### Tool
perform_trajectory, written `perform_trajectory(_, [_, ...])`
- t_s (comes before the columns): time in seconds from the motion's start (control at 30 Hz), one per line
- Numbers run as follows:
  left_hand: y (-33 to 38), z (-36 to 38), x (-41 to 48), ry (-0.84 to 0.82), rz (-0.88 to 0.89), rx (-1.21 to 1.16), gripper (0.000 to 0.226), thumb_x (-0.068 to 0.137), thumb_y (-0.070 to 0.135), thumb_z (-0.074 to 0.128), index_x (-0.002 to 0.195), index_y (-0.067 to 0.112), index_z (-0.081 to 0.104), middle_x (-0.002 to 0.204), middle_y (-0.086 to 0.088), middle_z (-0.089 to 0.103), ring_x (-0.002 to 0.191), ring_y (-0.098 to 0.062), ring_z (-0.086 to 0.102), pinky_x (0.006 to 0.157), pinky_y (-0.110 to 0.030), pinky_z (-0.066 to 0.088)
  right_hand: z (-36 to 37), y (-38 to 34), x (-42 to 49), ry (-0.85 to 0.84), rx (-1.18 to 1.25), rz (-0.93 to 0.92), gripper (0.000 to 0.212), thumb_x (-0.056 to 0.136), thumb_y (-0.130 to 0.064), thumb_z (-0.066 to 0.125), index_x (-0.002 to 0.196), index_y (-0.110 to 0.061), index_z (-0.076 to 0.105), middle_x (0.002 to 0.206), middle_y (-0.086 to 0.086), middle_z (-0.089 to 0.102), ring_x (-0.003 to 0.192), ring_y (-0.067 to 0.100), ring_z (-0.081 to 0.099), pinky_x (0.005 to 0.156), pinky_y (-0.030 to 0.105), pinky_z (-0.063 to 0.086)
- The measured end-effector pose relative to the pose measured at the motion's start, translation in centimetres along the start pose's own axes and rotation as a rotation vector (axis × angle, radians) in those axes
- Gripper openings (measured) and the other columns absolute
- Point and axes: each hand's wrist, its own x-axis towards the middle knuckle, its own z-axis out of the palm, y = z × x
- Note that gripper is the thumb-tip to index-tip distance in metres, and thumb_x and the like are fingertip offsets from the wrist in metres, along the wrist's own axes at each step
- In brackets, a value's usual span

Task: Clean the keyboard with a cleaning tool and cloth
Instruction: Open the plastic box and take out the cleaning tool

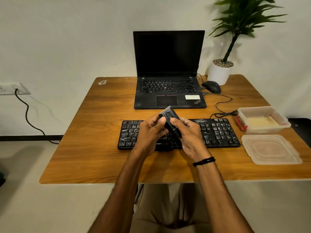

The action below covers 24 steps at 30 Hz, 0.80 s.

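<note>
A black keyboard (217, 132) with white dust on its keys lies across the middle of the wooden table (94, 148). Above its centre both hands hold a small black cleaning tool (169, 117), tilted with its pale end pointing up and away. My left hand (149, 132) grips the tool's left side, thumb on its face. My right hand (188, 135) grips the right side, thumb pressing on the front. A yellowish cloth (261, 122) lies folded inside the open plastic box (284, 121) at the right.
An open black laptop (169, 71) stands behind the keyboard. A black mouse (212, 86) with its cable and a white potted plant (219, 71) sit at the back right. The box's lid (271, 149) lies at the right edge. A wall socket (11, 88) with a cable is at the left.
</note>
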Motion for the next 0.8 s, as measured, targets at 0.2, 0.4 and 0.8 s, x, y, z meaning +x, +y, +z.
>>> perform_trajectory(0.2, [0.16, 0.32, 0.17, 0.02, -0.013, -0.012, 0.026, 0.104, 0.008, 0.053, 0.125, 0.016, 0.067, 0.114, -0.007, 0.074, 0.109, -0.018, 0.07, 0.089, -0.034, 0.06, 0.1, -0.25, -0.02, 0.007, 0.033, -0.002, 0.024, 0.087, -0.013, 0.073, 0.108, -0.002, 0.072, 0.104, 0.016, 0.074, 0.094, 0.023, 0.071, 0.083, 0.032, 0.058])
perform_trajectory(0.4, [0.3, 0.54, 0.13, 0.022, -0.02, -0.022, 0.028, 0.104, 0.008, 0.053, 0.127, 0.016, 0.066, 0.115, -0.006, 0.074, 0.11, -0.019, 0.071, 0.089, -0.033, 0.06, 0.24, -0.35, 0.0, 0.012, 0.064, 0.012, 0.026, 0.086, -0.014, 0.074, 0.109, -0.002, 0.072, 0.105, 0.016, 0.074, 0.094, 0.023, 0.072, 0.075, 0.028, 0.058])
perform_trajectory(0.8, [-0.08, 0.38, 0.1, 0.045, -0.03, 0.005, 0.025, 0.103, 0.009, 0.055, 0.124, 0.017, 0.068, 0.114, -0.009, 0.074, 0.112, -0.022, 0.07, 0.093, -0.038, 0.06, 0.31, -0.28, 0.07, 0.039, 0.037, 0.054, 0.031, 0.082, -0.018, 0.078, 0.109, -0.002, 0.072, 0.104, 0.016, 0.074, 0.096, 0.024, 0.072, 0.076, 0.029, 0.057])
